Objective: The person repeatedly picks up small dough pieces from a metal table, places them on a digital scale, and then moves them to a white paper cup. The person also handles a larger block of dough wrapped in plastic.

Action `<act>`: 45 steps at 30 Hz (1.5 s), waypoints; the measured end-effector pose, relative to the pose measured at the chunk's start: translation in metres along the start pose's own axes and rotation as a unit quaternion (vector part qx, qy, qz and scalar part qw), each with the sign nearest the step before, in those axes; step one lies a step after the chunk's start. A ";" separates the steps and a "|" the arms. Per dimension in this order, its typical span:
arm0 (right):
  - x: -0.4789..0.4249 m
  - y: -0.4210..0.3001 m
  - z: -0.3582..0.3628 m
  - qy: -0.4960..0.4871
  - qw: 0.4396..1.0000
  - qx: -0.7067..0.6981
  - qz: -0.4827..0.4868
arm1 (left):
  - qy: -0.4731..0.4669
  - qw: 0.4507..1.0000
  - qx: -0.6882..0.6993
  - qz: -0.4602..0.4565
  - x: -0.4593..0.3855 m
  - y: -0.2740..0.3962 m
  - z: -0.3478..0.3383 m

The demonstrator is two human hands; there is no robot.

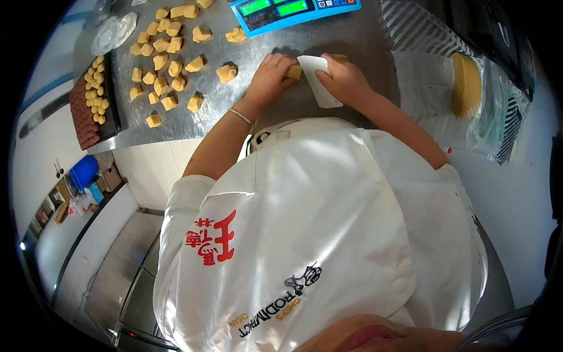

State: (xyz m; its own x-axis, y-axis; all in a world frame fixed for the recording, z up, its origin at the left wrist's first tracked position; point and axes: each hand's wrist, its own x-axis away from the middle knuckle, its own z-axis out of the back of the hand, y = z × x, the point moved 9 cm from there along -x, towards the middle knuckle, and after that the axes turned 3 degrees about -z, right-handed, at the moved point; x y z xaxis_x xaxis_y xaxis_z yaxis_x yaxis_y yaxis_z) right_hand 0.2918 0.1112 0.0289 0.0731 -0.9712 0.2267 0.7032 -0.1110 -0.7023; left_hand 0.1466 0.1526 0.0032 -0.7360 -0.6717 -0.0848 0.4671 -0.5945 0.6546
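Note:
My left hand (271,78) grips the end of a piece of yellow dough (293,72) on the steel table (281,105). In my right hand (345,79) is a white plastic dough scraper (317,81), tilted, its upper corner close to that dough. Another bit of dough (339,57) shows just beyond my right fingers; whether the two are joined is hidden. Many cut dough chunks (161,85) lie scattered to the left, one of them (226,73) nearest my left hand. A further chunk (236,34) lies against the scale's left side.
A blue digital scale (297,17) stands at the back. Rounded dough balls (96,88) sit on a dark tray (112,110) at the left edge, near a crumpled plastic bag (115,31). On the right, a large dough block (466,85) rests on plastic sheeting (422,83).

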 end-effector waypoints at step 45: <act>0.040 0.077 0.069 0.105 0.949 -0.248 -0.162 | 0.439 0.869 0.167 0.157 -0.025 -0.107 0.193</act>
State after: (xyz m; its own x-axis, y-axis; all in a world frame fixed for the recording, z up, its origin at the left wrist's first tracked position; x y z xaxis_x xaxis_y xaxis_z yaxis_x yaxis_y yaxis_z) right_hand 0.3978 0.0779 0.0301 -0.2690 -0.8837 0.3829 0.2415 -0.4468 -0.8614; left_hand 0.0210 0.3182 0.0804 0.1271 -0.9432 -0.3070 0.3014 -0.2581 0.9179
